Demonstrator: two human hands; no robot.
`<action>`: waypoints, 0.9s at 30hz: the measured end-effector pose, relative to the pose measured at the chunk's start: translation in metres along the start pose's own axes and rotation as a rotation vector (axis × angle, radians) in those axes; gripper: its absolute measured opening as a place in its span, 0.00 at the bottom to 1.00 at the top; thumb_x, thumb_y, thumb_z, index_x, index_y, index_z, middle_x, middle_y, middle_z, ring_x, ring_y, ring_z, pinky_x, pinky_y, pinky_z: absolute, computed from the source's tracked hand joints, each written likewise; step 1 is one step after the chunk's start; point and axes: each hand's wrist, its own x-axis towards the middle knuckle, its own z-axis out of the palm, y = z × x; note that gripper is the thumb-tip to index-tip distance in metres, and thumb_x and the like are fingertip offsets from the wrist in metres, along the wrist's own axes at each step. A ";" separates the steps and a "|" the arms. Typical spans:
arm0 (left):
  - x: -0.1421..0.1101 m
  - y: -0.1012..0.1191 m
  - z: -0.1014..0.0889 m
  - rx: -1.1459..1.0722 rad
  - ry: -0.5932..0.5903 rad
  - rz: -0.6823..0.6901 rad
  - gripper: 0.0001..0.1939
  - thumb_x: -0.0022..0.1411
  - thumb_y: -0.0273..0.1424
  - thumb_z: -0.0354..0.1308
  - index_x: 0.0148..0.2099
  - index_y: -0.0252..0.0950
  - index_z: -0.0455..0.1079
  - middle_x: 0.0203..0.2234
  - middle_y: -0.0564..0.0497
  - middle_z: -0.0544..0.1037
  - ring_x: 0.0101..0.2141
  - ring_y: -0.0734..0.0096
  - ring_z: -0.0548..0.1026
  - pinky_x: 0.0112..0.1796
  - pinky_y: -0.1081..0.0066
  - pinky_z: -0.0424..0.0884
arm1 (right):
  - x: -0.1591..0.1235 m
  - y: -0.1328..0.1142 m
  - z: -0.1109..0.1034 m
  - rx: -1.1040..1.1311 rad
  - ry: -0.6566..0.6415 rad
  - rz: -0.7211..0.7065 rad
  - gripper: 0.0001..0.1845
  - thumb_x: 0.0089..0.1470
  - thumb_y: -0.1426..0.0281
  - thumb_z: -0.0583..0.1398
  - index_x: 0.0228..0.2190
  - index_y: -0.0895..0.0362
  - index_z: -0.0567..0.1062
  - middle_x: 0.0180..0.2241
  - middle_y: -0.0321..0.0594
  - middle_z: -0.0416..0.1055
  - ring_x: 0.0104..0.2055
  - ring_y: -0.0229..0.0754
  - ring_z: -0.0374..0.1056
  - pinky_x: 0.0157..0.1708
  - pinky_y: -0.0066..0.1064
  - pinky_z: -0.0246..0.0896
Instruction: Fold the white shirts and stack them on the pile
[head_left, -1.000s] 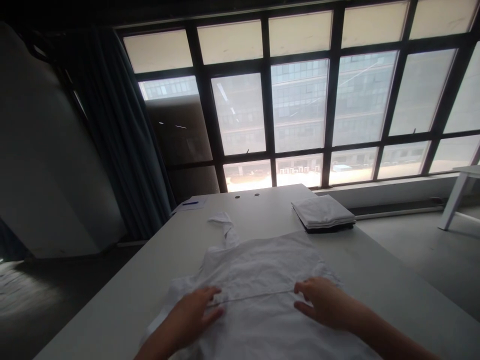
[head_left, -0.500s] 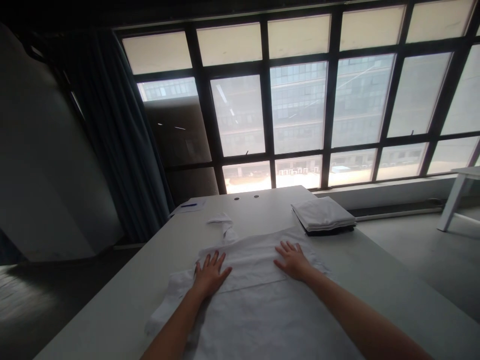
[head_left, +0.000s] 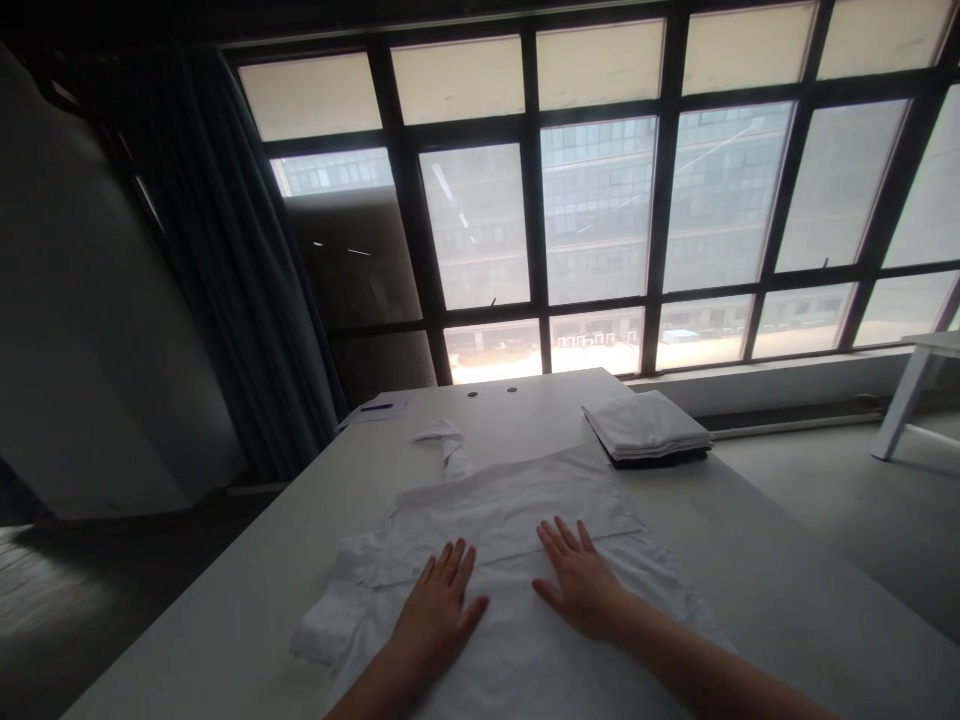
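Both hands have slid back toward the wearer since the prior frame, & the cloth's fold line now sits under the fingertips rather than nearer the wrists. L hand (head_left: 439,612) lies palm down on a white shirt (head_left: 510,520), w/ fingers (head_left: 454,568) spread wide, flat, gripping nothing. R hand (head_left: 577,587) does the same on the shirt, fingers (head_left: 559,540) fanned open, tips just over the fold edge, no pinch on the cloth. Shirt lies flat & folded over on itself, on the near part of a long white surface (head_left: 225,600), its layers rumpled at the L side; a narrow white flap of cloth (head_left: 444,436) runs out from its far edge. Further along, near the surface's far R edge, sits a neat stack of folded white clothes (head_left: 645,425) atop something dark (head_left: 660,458), just beyond the shirt, not touching it as far as can be seen. At the far L corner lies a sheet of paper (head_left: 386,408) w/ a blue pen (head_left: 375,407) on it. Behind all this: a big gridded window (head_left: 600,200), dark curtain (head_left: 232,250) at its L, & a white table leg (head_left: 911,385) at far R.
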 end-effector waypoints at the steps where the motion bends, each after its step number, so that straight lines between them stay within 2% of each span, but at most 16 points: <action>1: -0.013 -0.012 0.003 0.002 0.003 0.024 0.36 0.71 0.55 0.45 0.74 0.48 0.49 0.72 0.48 0.53 0.70 0.50 0.54 0.67 0.50 0.54 | -0.008 0.013 -0.003 -0.012 0.000 0.027 0.44 0.65 0.42 0.46 0.71 0.54 0.50 0.73 0.45 0.44 0.75 0.57 0.34 0.71 0.56 0.22; 5: -0.060 -0.061 0.003 0.082 0.086 0.090 0.34 0.72 0.51 0.47 0.75 0.54 0.42 0.72 0.52 0.52 0.69 0.52 0.57 0.65 0.50 0.60 | -0.040 0.070 -0.019 -0.104 0.038 0.140 0.40 0.65 0.43 0.45 0.69 0.49 0.56 0.72 0.43 0.46 0.74 0.58 0.37 0.70 0.59 0.27; 8: -0.089 -0.080 -0.001 0.154 0.211 0.120 0.35 0.71 0.50 0.51 0.74 0.56 0.43 0.71 0.52 0.55 0.67 0.52 0.62 0.60 0.54 0.69 | -0.064 0.096 -0.026 -0.224 0.132 0.246 0.35 0.66 0.48 0.48 0.67 0.50 0.63 0.71 0.45 0.50 0.74 0.62 0.40 0.69 0.64 0.28; 11: -0.110 -0.084 0.001 0.162 0.195 0.147 0.36 0.69 0.51 0.53 0.74 0.59 0.44 0.70 0.54 0.56 0.65 0.52 0.65 0.58 0.56 0.73 | -0.086 0.097 -0.022 -0.305 0.217 0.230 0.31 0.66 0.54 0.50 0.66 0.50 0.65 0.71 0.43 0.52 0.73 0.60 0.41 0.70 0.61 0.28; 14: -0.119 -0.085 0.011 0.147 0.116 0.080 0.37 0.67 0.56 0.52 0.73 0.61 0.44 0.70 0.53 0.56 0.66 0.45 0.63 0.59 0.44 0.69 | -0.104 0.081 -0.007 -0.258 0.171 0.213 0.33 0.65 0.50 0.49 0.68 0.45 0.60 0.71 0.39 0.50 0.73 0.60 0.45 0.69 0.63 0.34; 16: -0.117 -0.087 0.016 0.134 0.079 0.012 0.38 0.66 0.59 0.52 0.72 0.61 0.45 0.70 0.53 0.54 0.67 0.41 0.59 0.60 0.38 0.63 | -0.109 0.069 0.001 -0.211 0.117 0.238 0.37 0.64 0.45 0.48 0.69 0.43 0.56 0.72 0.38 0.48 0.73 0.62 0.44 0.68 0.67 0.34; 19: -0.101 -0.092 0.017 0.108 0.012 -0.061 0.37 0.66 0.60 0.49 0.72 0.61 0.45 0.72 0.54 0.48 0.69 0.41 0.53 0.64 0.36 0.55 | -0.100 0.059 0.004 -0.181 0.070 0.241 0.39 0.64 0.41 0.45 0.70 0.43 0.53 0.73 0.37 0.43 0.74 0.61 0.38 0.68 0.67 0.28; 23: -0.068 -0.101 0.003 0.065 -0.053 -0.126 0.36 0.67 0.61 0.46 0.72 0.59 0.46 0.72 0.54 0.46 0.71 0.44 0.48 0.66 0.39 0.48 | -0.063 0.060 -0.007 -0.168 0.021 0.258 0.41 0.63 0.40 0.43 0.70 0.46 0.54 0.73 0.39 0.41 0.74 0.60 0.35 0.68 0.64 0.24; 27: -0.030 -0.110 -0.007 0.026 -0.056 -0.172 0.37 0.68 0.61 0.43 0.72 0.54 0.50 0.72 0.50 0.49 0.71 0.46 0.46 0.67 0.41 0.45 | -0.015 0.070 -0.021 -0.142 -0.014 0.260 0.42 0.64 0.41 0.44 0.70 0.49 0.54 0.73 0.42 0.42 0.75 0.60 0.34 0.68 0.63 0.23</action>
